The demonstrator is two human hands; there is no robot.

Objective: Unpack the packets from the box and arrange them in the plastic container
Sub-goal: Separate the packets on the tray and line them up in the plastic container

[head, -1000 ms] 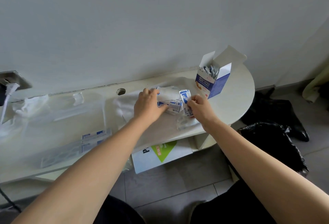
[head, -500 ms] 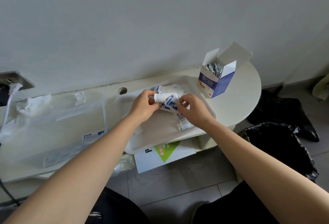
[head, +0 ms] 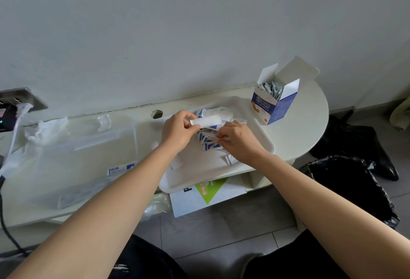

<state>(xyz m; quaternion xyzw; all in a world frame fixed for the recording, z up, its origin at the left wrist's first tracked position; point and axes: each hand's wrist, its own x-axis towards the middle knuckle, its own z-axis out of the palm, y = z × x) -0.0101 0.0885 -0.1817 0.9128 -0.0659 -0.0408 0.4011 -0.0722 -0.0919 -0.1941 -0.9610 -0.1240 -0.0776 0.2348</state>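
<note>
White roll (head: 205,121) pinched in left hand (head: 177,131), mid-frame over tray (head: 265,136); right hand (head: 238,142) pinching packets (head: 207,141). Box (head: 274,103) open, upper right w/ more.

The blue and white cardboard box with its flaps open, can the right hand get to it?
Probably yes: the blue and white cardboard box stands open with nothing between it and the right hand, which is busy with packets.

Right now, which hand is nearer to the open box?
Right. The right hand is over the tray, just left of the box; the left hand is further left.
</note>
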